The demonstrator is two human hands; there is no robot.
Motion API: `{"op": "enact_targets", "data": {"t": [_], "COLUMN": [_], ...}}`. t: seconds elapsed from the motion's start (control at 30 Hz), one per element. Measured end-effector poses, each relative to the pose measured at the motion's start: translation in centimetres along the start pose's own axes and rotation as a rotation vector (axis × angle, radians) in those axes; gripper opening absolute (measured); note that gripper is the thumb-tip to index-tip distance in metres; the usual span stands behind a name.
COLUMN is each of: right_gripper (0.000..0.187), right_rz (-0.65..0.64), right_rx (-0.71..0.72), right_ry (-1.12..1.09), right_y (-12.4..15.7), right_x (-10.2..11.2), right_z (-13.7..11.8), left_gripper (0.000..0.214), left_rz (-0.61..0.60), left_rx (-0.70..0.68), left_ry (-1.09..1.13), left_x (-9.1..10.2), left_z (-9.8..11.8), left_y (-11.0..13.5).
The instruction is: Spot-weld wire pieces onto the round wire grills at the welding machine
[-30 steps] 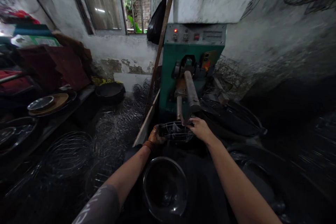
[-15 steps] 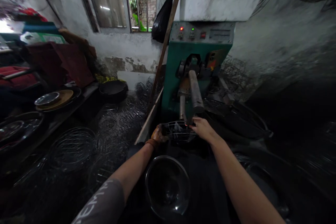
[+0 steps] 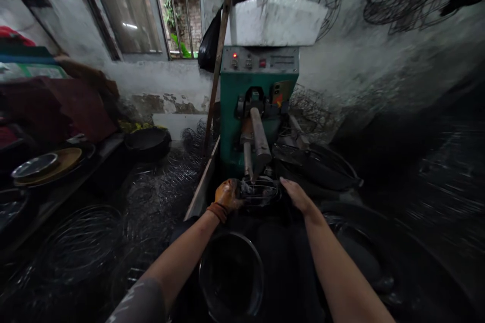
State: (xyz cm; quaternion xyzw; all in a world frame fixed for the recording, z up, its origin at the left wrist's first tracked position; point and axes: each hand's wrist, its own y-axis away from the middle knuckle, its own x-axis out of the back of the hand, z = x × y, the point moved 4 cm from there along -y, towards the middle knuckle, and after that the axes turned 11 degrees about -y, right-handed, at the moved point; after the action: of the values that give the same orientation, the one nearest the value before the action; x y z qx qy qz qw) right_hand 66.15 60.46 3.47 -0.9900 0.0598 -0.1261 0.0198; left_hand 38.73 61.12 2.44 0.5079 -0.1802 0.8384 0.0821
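1. The wire basket (image 3: 258, 191) sits right in front of the green machine (image 3: 257, 106), just under the tips of its two metal rods (image 3: 259, 140), between both hands
2. Its long axis runs left to right across the view, with its open wire frame facing up toward the rods; finer detail is blurred
3. The left hand (image 3: 226, 195), stained orange-brown, closes its fingers on the basket's left end and holds it; a band sits on that wrist
4. The right hand (image 3: 296, 195) lies at the basket's right end with fingers stretched fairly flat and loosely spread; it touches the rim, but whether it grips cannot be told
5. The rods slant down from the machine toward the person, the thicker one ending just above the basket's middle
6. Near side: a dark round bowl (image 3: 231, 275) lies between the forearms, close below the basket, so little free room there
7. Left side: a pale wooden plank (image 3: 202, 186) edges the work spot, just beside the left hand; past it lie piles of wire rings (image 3: 81, 239) on the floor
8. Right side: dark round pans (image 3: 318, 166) crowd up to the right hand
9. A wooden pole (image 3: 217, 55) leans up beside the machine's left edge
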Motion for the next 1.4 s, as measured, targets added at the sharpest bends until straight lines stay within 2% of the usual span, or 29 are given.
{"op": "enact_targets", "data": {"t": [0.2, 0.27, 0.33, 0.4, 0.5, 0.63, 0.77, 0.83, 0.93, 1.0, 1.13, 1.4], "right_gripper": [0.056, 0.055, 0.051, 0.045, 0.032, 0.023, 0.023, 0.026, 0.027, 0.027, 0.028, 0.031], "right_rz": [-0.198, -0.264, -0.314, -0.366, -0.442, -0.452, -0.434, -0.421, -0.403, -0.389, -0.378, -0.372], "right_rx": [-0.099, -0.087, -0.049, -0.013, 0.059, 0.157, 0.159, 0.157, 0.166, 0.164, 0.133, 0.112], "right_ry": [-0.035, -0.017, 0.04, 0.124, 0.3, 0.577, 0.698, 0.716, 0.691, 0.644, 0.514, 0.455], "right_y": [3.5, 4.5, 5.1, 5.4, 5.1, 4.4, 4.1, 4.0, 4.0, 4.0, 3.9, 3.4], "right_x": [0.1, -0.5, -1.3, -2.2, -3.9, -5.1, -5.0, -4.8, -4.7, -4.8, -5.0, -4.9], "right_z": [-0.7, -1.6, -2.6, -3.5, -4.5, -5.6, -6.3, -6.5, -6.4, -6.0, -5.1, -4.5], "left_gripper": [0.052, 0.058, 0.071, 0.077, 0.064, 0.044, 0.03, 0.023, 0.025, 0.025, 0.025, 0.028], "left_rz": [-0.029, -0.047, -0.074, -0.124, -0.218, -0.271, -0.259, -0.235, -0.192, -0.214, -0.288, -0.309], "left_rx": [0.111, 0.068, -0.036, -0.15, -0.256, -0.271, -0.251, -0.261, -0.303, -0.313, -0.282, -0.303], "left_ry": [0.335, 0.359, 0.375, 0.369, 0.332, 0.286, 0.25, 0.233, 0.262, 0.297, 0.339, 0.402], "left_x": [-1.2, -0.4, 1.2, 2.8, 3.8, 2.4, 1.2, 1.7, 3.3, 4.0, 4.2, 4.7], "left_z": [-4.6, -4.8, -4.0, -2.6, -0.5, 1.0, 1.5, 1.7, 2.0, 2.0, 1.7, 1.4], "left_y": [5.0, 6.3, 6.9, 6.8, 5.9, 4.9, 4.9, 5.1, 5.1, 5.0, 4.5, 3.9]}}
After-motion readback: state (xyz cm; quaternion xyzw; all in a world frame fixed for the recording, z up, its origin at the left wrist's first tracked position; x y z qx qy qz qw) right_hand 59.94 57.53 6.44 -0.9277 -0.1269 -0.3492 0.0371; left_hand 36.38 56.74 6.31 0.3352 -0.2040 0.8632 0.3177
